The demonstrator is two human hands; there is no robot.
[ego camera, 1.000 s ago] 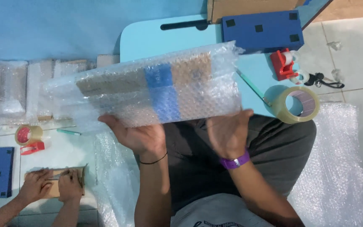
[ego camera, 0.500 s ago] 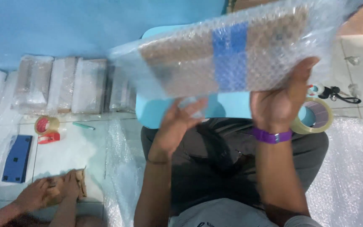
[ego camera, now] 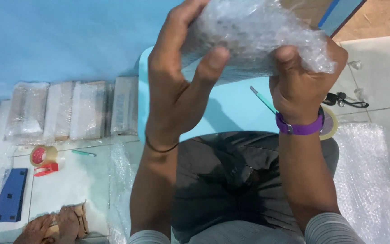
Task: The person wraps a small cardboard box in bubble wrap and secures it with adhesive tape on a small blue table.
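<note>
Above the light-blue table [ego camera: 231, 113], the left hand [ego camera: 177, 86] and right hand [ego camera: 303, 86] both clamp a bubble-wrapped bundle [ego camera: 253, 31] between them.

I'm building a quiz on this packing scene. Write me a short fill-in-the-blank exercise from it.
1. Both hands, left hand and right hand, grip a parcel wrapped in ______ wrap.
2. The band on the right wrist is ______ in colour.
3. The wrapped packs on the floor stand against a ______ wall.
4. The tape dispenser beside them has a ______ handle.

Missing words: bubble; purple; blue; red
</note>
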